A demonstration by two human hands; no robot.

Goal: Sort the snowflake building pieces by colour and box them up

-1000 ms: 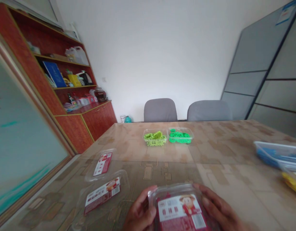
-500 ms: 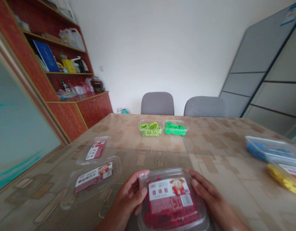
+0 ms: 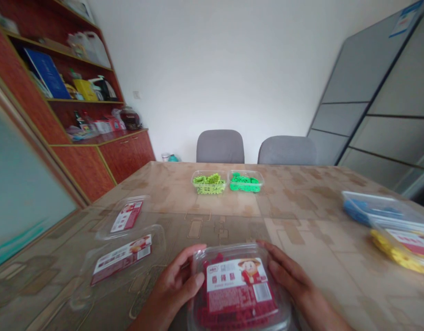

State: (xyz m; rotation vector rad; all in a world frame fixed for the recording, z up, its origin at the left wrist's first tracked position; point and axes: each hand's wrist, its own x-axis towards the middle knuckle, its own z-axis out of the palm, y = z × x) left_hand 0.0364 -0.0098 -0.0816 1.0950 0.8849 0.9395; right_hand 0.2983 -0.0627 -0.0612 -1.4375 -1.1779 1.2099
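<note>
Between my two hands is a clear lidded plastic container (image 3: 237, 285) filled with dark red pieces, its lid bearing a red and white label with a cartoon figure. My left hand (image 3: 175, 282) grips its left side, thumb on the lid's edge. My right hand (image 3: 292, 278) wraps round the right side, with its fingers at the far corner. To the left lie two loose clear lids, a nearer labelled lid (image 3: 122, 259) and a farther labelled lid (image 3: 127, 216).
Toward the far edge of the patterned table (image 3: 294, 197) stand uncovered tubs of yellow-green pieces (image 3: 209, 183) and green pieces (image 3: 245, 182). At the right are containers of blue pieces (image 3: 358, 211) and yellow pieces (image 3: 391, 250). Two grey chairs (image 3: 220, 146) stand behind the table.
The view has turned slightly to the right, so most of the scene sits farther left. Both hands keep hold of the container of red pieces.
</note>
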